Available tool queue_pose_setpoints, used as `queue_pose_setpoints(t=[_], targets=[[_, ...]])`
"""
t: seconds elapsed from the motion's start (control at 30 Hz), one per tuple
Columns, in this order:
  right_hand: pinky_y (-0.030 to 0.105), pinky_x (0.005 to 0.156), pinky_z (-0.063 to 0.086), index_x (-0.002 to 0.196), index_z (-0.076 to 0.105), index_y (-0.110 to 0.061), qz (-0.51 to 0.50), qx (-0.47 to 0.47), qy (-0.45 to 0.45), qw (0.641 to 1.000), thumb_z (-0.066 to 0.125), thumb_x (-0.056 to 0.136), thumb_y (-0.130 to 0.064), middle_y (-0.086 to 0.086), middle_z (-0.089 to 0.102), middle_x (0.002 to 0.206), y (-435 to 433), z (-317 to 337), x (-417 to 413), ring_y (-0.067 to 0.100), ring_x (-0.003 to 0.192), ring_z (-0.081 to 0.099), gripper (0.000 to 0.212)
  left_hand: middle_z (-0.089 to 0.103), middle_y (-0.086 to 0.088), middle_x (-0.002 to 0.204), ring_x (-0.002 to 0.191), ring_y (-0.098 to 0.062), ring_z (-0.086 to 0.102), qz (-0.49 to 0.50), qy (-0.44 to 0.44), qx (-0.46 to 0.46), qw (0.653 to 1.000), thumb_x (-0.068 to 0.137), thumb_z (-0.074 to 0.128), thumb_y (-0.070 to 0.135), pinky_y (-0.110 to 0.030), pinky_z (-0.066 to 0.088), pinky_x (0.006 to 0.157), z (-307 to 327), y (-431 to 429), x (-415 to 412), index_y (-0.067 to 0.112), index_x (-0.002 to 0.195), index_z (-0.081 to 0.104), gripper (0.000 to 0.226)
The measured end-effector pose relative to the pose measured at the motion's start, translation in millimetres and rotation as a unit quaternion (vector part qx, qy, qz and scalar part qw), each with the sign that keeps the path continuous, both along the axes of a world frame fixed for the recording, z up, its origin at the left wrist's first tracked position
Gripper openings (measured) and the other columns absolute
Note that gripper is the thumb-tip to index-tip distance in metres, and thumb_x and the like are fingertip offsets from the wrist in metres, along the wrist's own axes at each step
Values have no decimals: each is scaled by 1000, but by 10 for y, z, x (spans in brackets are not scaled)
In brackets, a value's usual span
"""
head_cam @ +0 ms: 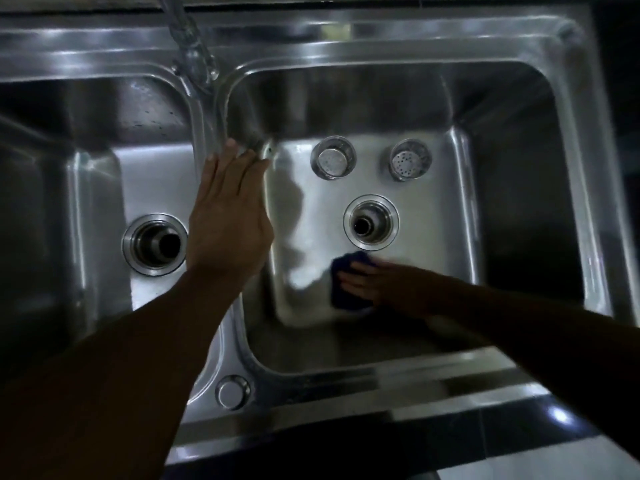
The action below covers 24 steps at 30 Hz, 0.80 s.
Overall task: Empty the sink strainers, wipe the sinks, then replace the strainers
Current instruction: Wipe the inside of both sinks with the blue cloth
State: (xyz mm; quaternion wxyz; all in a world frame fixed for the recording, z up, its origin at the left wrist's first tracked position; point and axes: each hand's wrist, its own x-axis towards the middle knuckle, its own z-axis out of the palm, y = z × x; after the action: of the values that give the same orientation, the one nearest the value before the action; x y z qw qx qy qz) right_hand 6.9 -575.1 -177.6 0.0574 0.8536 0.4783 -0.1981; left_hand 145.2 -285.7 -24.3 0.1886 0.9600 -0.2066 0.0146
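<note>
A steel double sink fills the view. Two metal strainers, one [333, 158] left and one [410, 160] right, stand side by side on the floor of the right basin [433, 258], behind its open drain [371, 221]. The left basin [145, 174] shows its own open drain [154, 243]. My right hand [381, 282] presses a dark blue cloth [343, 289] flat on the right basin's floor, just in front of the drain. My left hand [230, 216] rests flat, fingers apart, on the divider between the basins, holding nothing.
A chrome faucet [188, 43] rises from the back rim above the divider. A round cap [232, 392] sits on the front rim [346, 386] near the divider. A dark counter edge runs along the front.
</note>
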Motion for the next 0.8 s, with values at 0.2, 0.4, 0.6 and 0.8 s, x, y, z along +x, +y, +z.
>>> queue_pose_setpoints(t=[0.2, 0.4, 0.6, 0.8], targets=[[60, 117, 18, 149, -7, -1, -385, -150, 92, 906, 35, 89, -29, 29, 2, 160, -935, 383, -84, 51, 147, 3, 78, 50, -23, 147, 149, -38, 32, -2, 4, 3, 1000, 94, 44, -4, -49, 18, 126, 29, -5, -19, -3, 140, 51, 47], [62, 118, 5, 151, -18, 2, -494, -173, 184, 832, 78, 68, -27, 27, -27, 157, -433, 477, -190, 53, 144, -16, 129, 49, -21, 148, 150, -35, 30, -4, 4, -3, 1000, 94, 41, 1, -48, 17, 126, 11, 3, -15, -1, 141, 50, 48], [44, 122, 10, 156, 5, -6, -468, -72, 312, 824, 67, 78, -2, 19, -13, 162, -29, 696, -138, 44, 149, 0, 100, 51, -21, 146, 150, -34, 31, -6, -16, -13, 1000, 96, 39, 7, -47, 19, 126, -75, 28, -10, -1, 140, 51, 46], [-3, 67, 37, 116, 74, -21, -462, 30, 410, 786, 53, 86, 3, -3, 70, 121, 753, 1051, 146, -4, 85, 57, 43, 51, -21, 146, 150, -35, 31, -19, -14, -38, 999, 95, 40, 8, -48, 19, 126, -64, 59, -35, -1, 142, 49, 49]])
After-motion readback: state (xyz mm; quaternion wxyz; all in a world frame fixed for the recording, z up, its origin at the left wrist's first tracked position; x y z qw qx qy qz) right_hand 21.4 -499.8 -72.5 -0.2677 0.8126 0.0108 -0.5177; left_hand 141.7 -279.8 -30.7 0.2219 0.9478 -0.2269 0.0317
